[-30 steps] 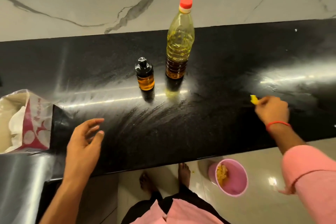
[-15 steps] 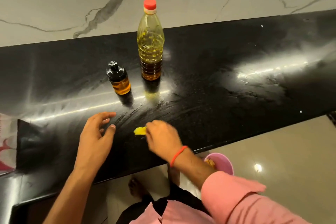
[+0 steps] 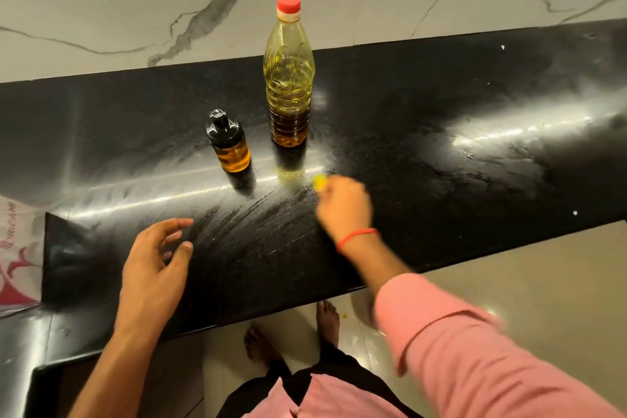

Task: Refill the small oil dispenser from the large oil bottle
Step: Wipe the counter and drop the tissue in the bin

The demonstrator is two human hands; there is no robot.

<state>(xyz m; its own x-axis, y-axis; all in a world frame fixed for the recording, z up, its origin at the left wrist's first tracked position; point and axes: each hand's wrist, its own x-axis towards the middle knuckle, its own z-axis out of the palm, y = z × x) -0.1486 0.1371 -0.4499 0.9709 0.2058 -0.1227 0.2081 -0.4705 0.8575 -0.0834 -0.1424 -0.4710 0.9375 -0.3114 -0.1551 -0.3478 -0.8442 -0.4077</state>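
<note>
Pinching a small yellow scrap (image 3: 319, 181) against the black counter (image 3: 441, 180), the right hand (image 3: 344, 205) works just in front of the large oil bottle (image 3: 289, 78); its grip is narrow, closed on that scrap. The left hand (image 3: 154, 268) hangs wide and empty, nearer the counter's front edge than the bottle. The small oil dispenser (image 3: 229, 142) stands just left of the bottle, its black top on and partly full. The bottle's red cap (image 3: 288, 1) is still on, so by my reading no refilling has begun: opening both and pouring remain.
</note>
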